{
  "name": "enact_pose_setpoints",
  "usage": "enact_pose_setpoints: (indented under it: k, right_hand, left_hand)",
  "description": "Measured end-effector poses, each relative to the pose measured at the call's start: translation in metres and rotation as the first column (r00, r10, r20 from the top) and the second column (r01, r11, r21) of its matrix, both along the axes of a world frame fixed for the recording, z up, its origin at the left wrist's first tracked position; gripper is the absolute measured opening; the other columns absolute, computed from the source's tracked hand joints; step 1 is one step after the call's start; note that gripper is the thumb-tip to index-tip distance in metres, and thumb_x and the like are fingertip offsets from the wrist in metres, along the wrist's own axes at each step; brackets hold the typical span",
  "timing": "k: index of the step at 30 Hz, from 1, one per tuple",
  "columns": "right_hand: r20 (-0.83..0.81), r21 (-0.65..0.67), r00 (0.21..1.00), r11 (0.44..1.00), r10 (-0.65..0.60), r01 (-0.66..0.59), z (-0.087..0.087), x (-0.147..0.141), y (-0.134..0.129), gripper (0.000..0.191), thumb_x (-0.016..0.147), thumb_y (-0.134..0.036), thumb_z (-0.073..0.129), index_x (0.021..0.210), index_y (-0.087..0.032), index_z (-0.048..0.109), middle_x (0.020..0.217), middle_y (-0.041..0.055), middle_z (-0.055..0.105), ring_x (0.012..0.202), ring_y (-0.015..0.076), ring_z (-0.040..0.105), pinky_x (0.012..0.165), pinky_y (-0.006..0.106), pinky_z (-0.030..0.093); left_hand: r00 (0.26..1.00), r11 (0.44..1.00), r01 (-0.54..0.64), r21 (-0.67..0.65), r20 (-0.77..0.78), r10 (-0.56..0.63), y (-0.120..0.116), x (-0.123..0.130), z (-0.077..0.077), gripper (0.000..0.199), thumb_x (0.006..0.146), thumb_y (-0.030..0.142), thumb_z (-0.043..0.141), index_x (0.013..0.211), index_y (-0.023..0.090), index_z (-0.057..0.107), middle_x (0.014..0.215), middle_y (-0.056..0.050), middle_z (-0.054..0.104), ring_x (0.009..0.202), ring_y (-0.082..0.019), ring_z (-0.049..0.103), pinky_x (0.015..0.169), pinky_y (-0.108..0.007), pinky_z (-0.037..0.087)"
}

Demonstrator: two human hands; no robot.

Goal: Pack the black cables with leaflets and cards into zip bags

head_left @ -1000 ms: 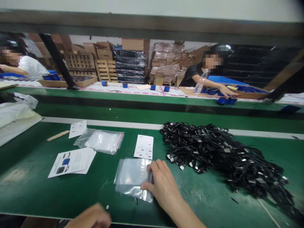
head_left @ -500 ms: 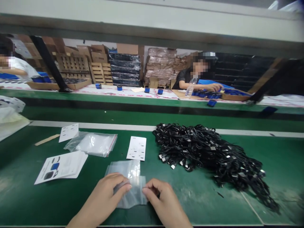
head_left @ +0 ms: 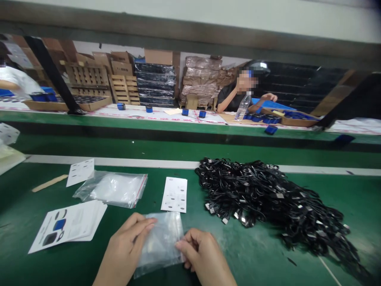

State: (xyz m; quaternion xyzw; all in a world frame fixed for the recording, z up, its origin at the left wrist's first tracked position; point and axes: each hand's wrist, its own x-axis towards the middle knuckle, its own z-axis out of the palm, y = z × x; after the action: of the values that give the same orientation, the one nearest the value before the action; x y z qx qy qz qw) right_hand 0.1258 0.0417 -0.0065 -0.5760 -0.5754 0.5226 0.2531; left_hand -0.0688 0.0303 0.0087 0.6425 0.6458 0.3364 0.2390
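Clear plastic zip bags (head_left: 163, 238) lie in a small stack on the green bench, between my two hands. My left hand (head_left: 127, 240) pinches them at their left side, thumb against the fingers. At the right edge, my right hand (head_left: 201, 248) is closed on the bag border with thumb and fingertips. Just beyond the bags is a white printed card (head_left: 174, 194). To the left are a pile of printed leaflets (head_left: 67, 224) and a larger clear bag with a red seal strip (head_left: 114, 188).
A big heap of black USB cables (head_left: 268, 198) covers the right of the bench. Another card (head_left: 79, 172) and a wooden stick (head_left: 50, 183) lie at left. Across a raised ledge, a co-worker (head_left: 238, 91) sits by a bottle (head_left: 243, 107) and blue devices (head_left: 270, 129).
The bags have been turned and gathered together between my hands. My left hand has shifted along the bags' upper left. The co-worker opposite has raised one hand towards the head.
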Motion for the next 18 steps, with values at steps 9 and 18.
enact_pose_setpoints:
  k: [9, 18]
  right_hand:
    - [0.169, 0.091, 0.986, 0.996, -0.007, -0.009, 0.009, 0.000, 0.004, 0.026, 0.075, -0.022, 0.064, 0.057, -0.022, 0.045, 0.046, -0.0069, 0.047, 0.045, 0.0116, 0.048, 0.046, 0.021, 0.034]
    - [-0.006, 0.398, 0.989, 0.908, 0.147, -0.132, 0.025, 0.004, 0.004, 0.032, 0.083, -0.016, 0.054, 0.115, -0.021, 0.058, 0.110, 0.0063, 0.060, 0.095, 0.0193, 0.058, 0.081, 0.027, 0.046]
  left_hand:
    - [0.994, 0.991, -0.096, -0.096, -0.060, 0.090, 0.005, -0.010, 0.005, 0.022, 0.080, 0.046, 0.054, 0.072, 0.026, 0.061, 0.082, 0.002, 0.063, 0.085, -0.021, 0.058, 0.078, -0.029, 0.043]
    - [0.986, 0.947, -0.157, -0.281, 0.006, 0.165, -0.001, -0.008, 0.018, 0.029, 0.074, 0.058, 0.054, 0.073, 0.030, 0.063, 0.099, 0.000, 0.065, 0.113, -0.031, 0.049, 0.092, -0.043, 0.040]
